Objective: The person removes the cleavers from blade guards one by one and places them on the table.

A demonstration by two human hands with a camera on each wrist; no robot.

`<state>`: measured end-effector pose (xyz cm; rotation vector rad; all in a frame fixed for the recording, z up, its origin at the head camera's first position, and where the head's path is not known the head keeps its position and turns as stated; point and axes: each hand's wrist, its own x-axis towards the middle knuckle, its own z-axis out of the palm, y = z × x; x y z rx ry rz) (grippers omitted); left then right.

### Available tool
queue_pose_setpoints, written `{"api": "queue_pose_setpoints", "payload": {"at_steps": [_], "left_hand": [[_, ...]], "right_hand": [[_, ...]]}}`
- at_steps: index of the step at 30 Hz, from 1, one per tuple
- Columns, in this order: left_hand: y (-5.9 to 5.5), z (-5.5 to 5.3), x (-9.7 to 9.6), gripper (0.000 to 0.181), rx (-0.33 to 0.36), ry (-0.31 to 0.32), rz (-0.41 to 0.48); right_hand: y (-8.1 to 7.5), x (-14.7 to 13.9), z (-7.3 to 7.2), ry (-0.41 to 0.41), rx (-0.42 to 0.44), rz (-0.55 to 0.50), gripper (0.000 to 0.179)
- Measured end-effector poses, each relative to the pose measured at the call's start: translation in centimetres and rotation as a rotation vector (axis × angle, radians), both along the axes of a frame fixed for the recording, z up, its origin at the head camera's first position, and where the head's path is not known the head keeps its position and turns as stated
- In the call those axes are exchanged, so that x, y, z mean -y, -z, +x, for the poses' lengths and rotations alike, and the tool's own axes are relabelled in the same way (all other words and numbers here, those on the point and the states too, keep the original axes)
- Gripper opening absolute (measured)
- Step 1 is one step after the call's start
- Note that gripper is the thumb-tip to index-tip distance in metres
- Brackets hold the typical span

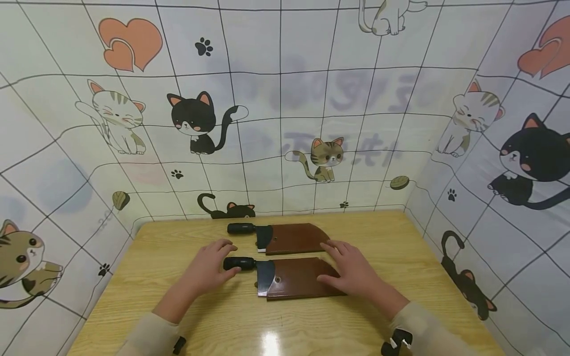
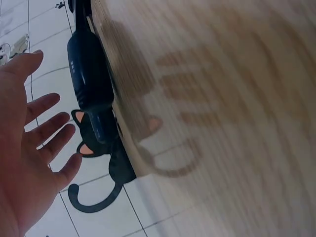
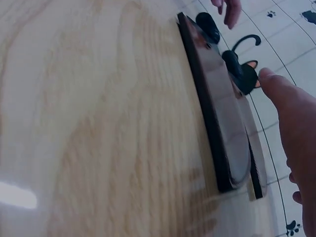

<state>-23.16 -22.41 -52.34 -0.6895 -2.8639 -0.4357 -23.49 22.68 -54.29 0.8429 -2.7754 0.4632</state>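
Observation:
Two cleavers with black handles and brown leather sheaths lie flat, one behind the other, blades to the right. My left hand (image 1: 207,267) hovers at the handle of the near cleaver (image 1: 296,281), fingers spread; the left wrist view shows a gap between the fingers and that black handle (image 2: 90,71). Over the sheath's right end is my right hand (image 1: 352,269), fingers loosely extended and holding nothing. Its fingertips also come close to the tip of the far cleaver (image 1: 291,238). In the right wrist view the thumb (image 3: 284,94) stands apart from the near sheath (image 3: 219,94).
The cleavers lie on a light wooden tabletop (image 1: 249,326). White cloth walls (image 1: 267,94) printed with cats and grid lines enclose it at the back, left and right. A bright light reflection shows near the table's front.

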Motion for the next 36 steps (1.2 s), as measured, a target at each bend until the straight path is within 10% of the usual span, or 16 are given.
{"api": "queue_pose_setpoints", "payload": {"at_steps": [36], "left_hand": [[1.7,-1.9,-2.3,0.049,0.251,0.134,0.184]], "right_hand": [[2.1,6.7,0.3,-0.19,0.128,0.064,0.106]]}}
